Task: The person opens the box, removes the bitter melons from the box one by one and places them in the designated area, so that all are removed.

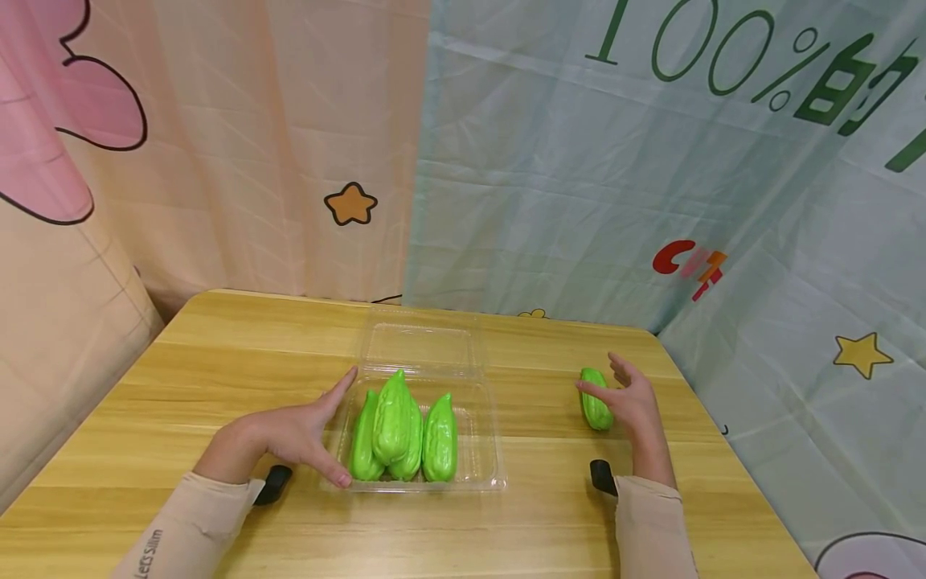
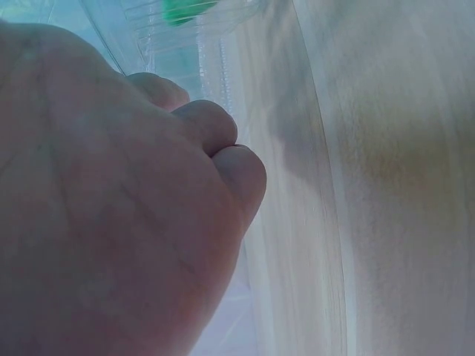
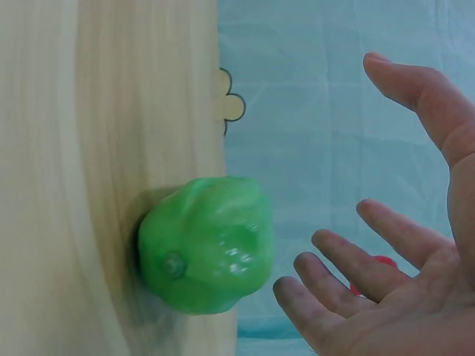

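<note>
In the head view, a clear plastic clamshell box point(image 1: 477, 458) lies open on the wooden table. Several glossy green ridged vegetables with pointed tips, which look like bitter melons point(image 1: 391, 422), are inside, one on top of the others. My left hand point(image 1: 300, 434) rests at the box's left side, thumb and index finger spread along its edge; the left wrist view shows its other fingers bent. Another bitter melon point(image 1: 596, 400) lies on the table at the right. Close beside it is my right hand point(image 1: 637, 400), fingers and thumb spread. A gap shows between that hand and the bitter melon point(image 3: 208, 245).
The box's raised clear lid point(image 1: 419, 346) extends toward the back of the wooden table point(image 1: 550, 515). Printed curtains point(image 1: 535, 185) hang behind and beside the table. A dark strap piece point(image 1: 602, 477) sits at each wrist.
</note>
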Demonstrator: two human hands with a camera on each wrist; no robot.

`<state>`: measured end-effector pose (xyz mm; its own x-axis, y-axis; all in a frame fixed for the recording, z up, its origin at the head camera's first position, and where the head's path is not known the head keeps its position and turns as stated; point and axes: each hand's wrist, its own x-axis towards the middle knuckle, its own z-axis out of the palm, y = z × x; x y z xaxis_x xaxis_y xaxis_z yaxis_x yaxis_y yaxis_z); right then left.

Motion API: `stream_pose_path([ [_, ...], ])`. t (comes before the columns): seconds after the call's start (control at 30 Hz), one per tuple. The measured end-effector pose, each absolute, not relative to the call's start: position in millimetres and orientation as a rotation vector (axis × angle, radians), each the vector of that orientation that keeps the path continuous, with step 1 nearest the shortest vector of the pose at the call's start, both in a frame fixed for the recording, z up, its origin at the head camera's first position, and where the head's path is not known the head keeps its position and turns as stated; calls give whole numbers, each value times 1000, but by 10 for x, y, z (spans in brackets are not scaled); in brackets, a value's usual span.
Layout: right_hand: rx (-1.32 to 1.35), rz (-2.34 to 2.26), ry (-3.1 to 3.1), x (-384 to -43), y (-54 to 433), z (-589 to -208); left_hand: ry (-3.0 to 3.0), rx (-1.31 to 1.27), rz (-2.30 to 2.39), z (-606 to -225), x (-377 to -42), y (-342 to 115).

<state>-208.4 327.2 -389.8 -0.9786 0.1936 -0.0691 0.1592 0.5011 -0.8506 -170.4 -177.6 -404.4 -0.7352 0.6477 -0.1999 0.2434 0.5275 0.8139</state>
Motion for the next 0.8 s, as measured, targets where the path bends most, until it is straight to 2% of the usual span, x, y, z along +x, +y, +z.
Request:
stream_pose_path([
  [0.8, -10, 1563, -2669, -2010, 2965, -3670, 2287, 718, 1106, -4054, -1714, -1774],
])
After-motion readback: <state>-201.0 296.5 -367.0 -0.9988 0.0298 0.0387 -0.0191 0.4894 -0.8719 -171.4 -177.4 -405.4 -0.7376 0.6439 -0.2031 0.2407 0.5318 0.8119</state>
